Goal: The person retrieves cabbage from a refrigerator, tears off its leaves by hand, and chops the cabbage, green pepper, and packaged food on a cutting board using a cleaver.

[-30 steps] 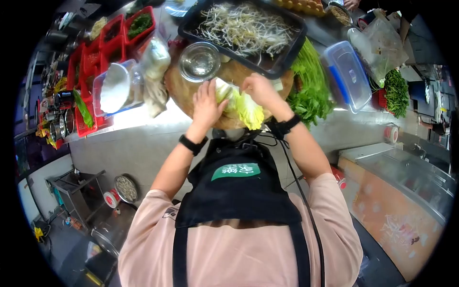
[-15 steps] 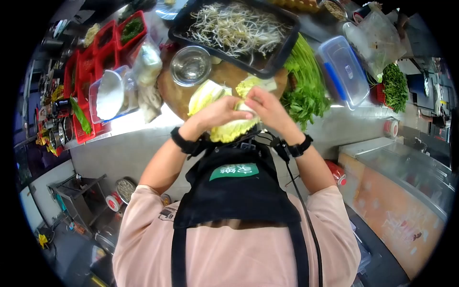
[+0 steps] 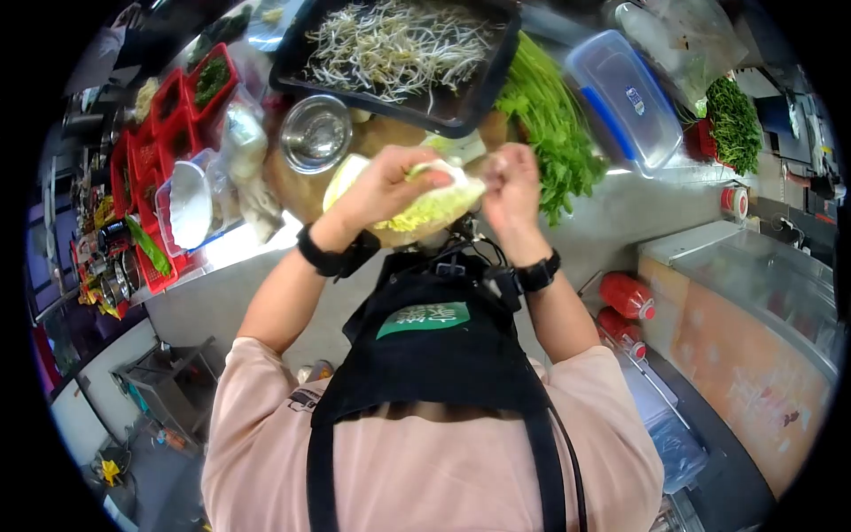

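My left hand (image 3: 390,186) is closed around a pale yellow-green napa cabbage piece (image 3: 434,204), which is tilted over the near edge of the round wooden board (image 3: 288,182). Just right of the cabbage's white end, my right hand (image 3: 512,182) has its fingers curled in a pinch. Motion blurs it, and what lies between its fingertips cannot be made out. Another cabbage piece (image 3: 346,177) rests on the board, partly behind my left hand. Beyond my hands, a further pale cut piece (image 3: 461,146) lies on the board.
A black tray (image 3: 461,120) of bean sprouts stands behind the board, near a round metal bowl (image 3: 316,133). Leafy green stalks (image 3: 554,146) and a clear blue-edged container (image 3: 625,102) lie to the right. Red baskets (image 3: 146,155) and a bagged item (image 3: 244,133) are at left.
My hands have moved apart from their close grip over the cabbage. My left hand keeps the piece, now lifted and tilted, while my right hand has shifted right. The view has turned slightly.
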Demonstrator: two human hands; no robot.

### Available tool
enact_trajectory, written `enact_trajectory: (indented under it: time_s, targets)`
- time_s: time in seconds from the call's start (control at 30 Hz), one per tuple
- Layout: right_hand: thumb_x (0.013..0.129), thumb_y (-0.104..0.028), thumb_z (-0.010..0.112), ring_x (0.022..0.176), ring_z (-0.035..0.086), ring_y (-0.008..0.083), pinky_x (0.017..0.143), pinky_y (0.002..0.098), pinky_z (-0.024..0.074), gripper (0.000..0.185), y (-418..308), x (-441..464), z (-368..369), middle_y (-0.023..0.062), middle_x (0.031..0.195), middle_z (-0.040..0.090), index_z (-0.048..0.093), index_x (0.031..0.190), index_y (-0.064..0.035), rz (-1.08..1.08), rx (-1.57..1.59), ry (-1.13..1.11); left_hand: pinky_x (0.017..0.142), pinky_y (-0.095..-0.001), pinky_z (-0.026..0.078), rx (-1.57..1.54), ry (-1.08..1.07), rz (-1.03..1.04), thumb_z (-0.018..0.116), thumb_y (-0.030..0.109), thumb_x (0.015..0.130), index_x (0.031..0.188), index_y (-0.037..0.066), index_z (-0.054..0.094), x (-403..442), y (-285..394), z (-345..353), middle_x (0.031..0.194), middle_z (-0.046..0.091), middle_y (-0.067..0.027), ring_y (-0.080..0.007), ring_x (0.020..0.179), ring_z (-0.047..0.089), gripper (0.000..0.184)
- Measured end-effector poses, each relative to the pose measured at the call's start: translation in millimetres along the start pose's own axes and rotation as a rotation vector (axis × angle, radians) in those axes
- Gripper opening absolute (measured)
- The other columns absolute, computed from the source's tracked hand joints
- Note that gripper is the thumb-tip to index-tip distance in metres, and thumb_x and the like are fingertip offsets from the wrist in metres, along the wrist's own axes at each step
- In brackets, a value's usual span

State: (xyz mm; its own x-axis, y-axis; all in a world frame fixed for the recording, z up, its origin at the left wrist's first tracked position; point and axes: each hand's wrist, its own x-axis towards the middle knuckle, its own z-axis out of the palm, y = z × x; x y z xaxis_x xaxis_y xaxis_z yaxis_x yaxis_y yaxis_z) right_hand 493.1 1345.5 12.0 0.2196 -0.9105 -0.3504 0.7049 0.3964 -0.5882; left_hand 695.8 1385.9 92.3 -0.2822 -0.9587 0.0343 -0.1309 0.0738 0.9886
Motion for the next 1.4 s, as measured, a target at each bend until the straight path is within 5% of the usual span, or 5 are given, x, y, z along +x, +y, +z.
enact_trajectory:
  time_s: [0.43, 0.63, 0.8, 1.1, 1.4]
  targets:
    - [0.087, -0.007, 0.063, 0.106, 0.059, 0.0366, 0.089, 0.0415, 0.0491, 0.039, 24.3, 4.3, 5.0, 0.0213, 0.117, 0.058, 0.058, 0.125, -0.0063, -0.222, -1.512, -0.617, 0.091, -0.0341, 0.049, 0.77, 0.486, 0.055, 0.068, 0.033, 0.092, 0.128, -0.002, 0.052, 64.5, -19.4, -91.7, 0.112, 0.066, -0.0165, -0.0263, 0.102, 0.064, 0.053]
    - [0.085, -0.005, 0.063, 0.09, 0.064, 0.0361, 0.079, 0.04, 0.0517, 0.024, 19.2, 8.7, -1.6, 0.0185, 0.103, 0.063, 0.065, 0.108, -0.0006, -0.166, -1.44, -0.575, 0.068, -0.0423, 0.049, 0.81, 0.309, -0.42, 0.07, 0.031, 0.086, 0.093, 0.0, 0.062, -42.2, -17.0, -81.6, 0.084, 0.064, -0.0183, -0.0344, 0.077, 0.063, 0.032]
    - [0.084, -0.007, 0.064, 0.09, 0.065, 0.0346, 0.078, 0.0398, 0.0518, 0.024, 40.2, 5.8, 18.7, 0.018, 0.098, 0.066, 0.064, 0.107, 0.0001, -0.115, -1.39, -0.586, 0.079, -0.0446, 0.052, 1.069, 0.298, -0.628, 0.08, 0.034, 0.075, 0.131, -0.001, 0.044, -108.9, -80.6, -20.6, 0.106, 0.06, -0.0209, -0.0402, 0.094, 0.06, 0.076]
    - [0.081, -0.015, 0.078, 0.123, 0.049, 0.0213, 0.092, 0.0362, 0.0511, 0.083, 70.7, -11.3, 80.1, 0.0148, 0.137, 0.044, 0.028, 0.147, -0.0042, 0.559, -0.669, -0.451, 0.099, -0.0447, 0.043, 0.752, 0.669, -0.22, 0.087, 0.012, 0.061, 0.135, -0.002, 0.039, -108.8, -76.7, -4.0, 0.12, 0.051, -0.0235, -0.0403, 0.117, 0.047, 0.089]
    - [0.074, -0.013, 0.082, 0.11, 0.056, 0.0176, 0.094, 0.0325, 0.0457, 0.071, 9.4, -17.3, 99.0, 0.0107, 0.116, 0.057, 0.039, 0.13, -0.0048, -0.09, -1.177, -0.703, 0.096, -0.0378, 0.049, 0.204, 0.298, -0.159, 0.084, 0.017, 0.073, 0.133, 0.002, 0.044, -78.3, 1.9, -31.2, 0.125, 0.056, -0.0171, -0.0286, 0.113, 0.059, 0.074]
